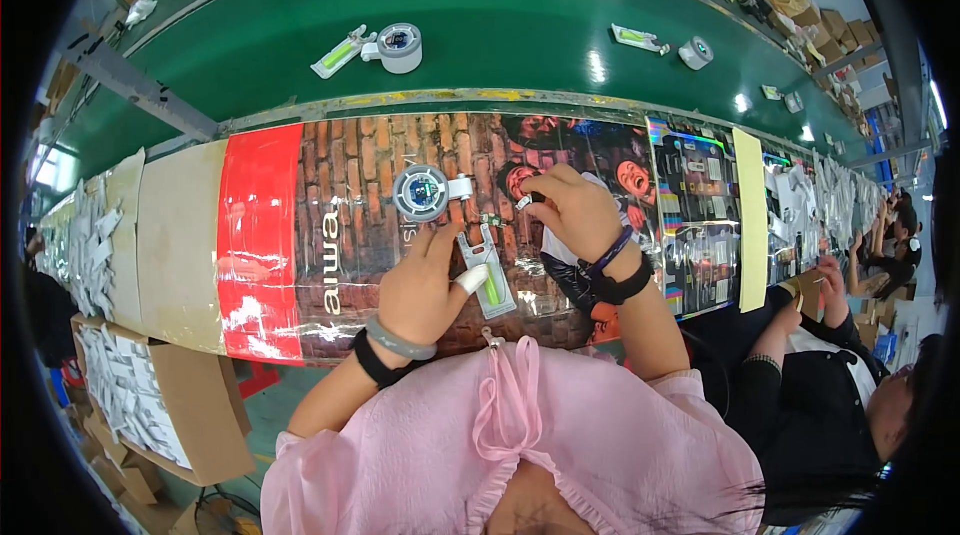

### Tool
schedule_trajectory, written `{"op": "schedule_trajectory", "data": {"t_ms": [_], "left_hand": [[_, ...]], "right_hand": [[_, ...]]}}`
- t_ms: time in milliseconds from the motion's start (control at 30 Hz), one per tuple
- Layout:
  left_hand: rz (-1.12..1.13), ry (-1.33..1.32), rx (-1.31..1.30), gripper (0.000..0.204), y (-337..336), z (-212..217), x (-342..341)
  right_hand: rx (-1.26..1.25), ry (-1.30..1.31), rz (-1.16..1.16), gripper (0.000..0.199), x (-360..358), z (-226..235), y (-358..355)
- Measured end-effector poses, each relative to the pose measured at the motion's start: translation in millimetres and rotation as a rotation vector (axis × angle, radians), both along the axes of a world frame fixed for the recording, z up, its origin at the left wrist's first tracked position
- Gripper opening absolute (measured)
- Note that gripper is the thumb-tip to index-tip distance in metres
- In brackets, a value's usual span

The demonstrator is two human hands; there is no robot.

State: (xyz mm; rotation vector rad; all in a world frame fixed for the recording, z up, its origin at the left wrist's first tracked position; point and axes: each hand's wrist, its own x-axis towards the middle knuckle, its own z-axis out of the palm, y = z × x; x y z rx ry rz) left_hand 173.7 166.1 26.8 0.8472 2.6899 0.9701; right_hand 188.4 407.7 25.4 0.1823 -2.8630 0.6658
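My left hand (420, 285), with a white cover on its thumb, is at a white plastic holder (501, 305) with a bright green strip or cylinder in it. The thumb presses on the holder and the index finger lies by its upper left edge. Just beyond the fingertips rests a round grey-white device (420, 193) with an exposed circuit board and a white side arm. A short wired part joins the area between device and holder. In my right hand (580, 220), thumb and index finger pinch a small black-and-white piece (525, 202), its kind too small to tell.
On the green conveyor belt (500, 25) beyond lie similar round devices (401, 48) with green-strip holders (340, 52). Left of the printed mat, a cardboard box (205, 405) holds many white parts. Another person (800, 355) sits close on my right. A metal post (140, 85) stands at left.
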Motion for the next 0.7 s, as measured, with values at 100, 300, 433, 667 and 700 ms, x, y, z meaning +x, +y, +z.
{"op": "schedule_trajectory", "data": {"t_ms": [100,300,433,667,700], "left_hand": [[0.005,0.042,-0.126,0.056,13.4,2.4,3.1],[0.03,0.033,-0.053,0.059,16.9,-0.1,3.9],[0.04,-0.336,0.316,0.057,11.1,-4.4,3.9],[0.181,-0.809,0.592,0.039,-18.0,-5.8,-7.8],[0.165,-0.898,0.63,0.037,-21.8,-4.9,-11.0]], "right_hand": [[-0.066,-0.1,0.034,0.016,-2.9,-0.5,0.1],[0.072,-0.075,0.078,0.023,-0.6,-10.3,-2.7],[0.088,-0.063,0.038,0.027,4.6,-4.8,-10.4],[-0.341,-0.037,0.001,0.008,18.1,31.8,-18.2],[-0.505,-0.104,-0.04,0.009,20.5,38.9,-22.1]]}}
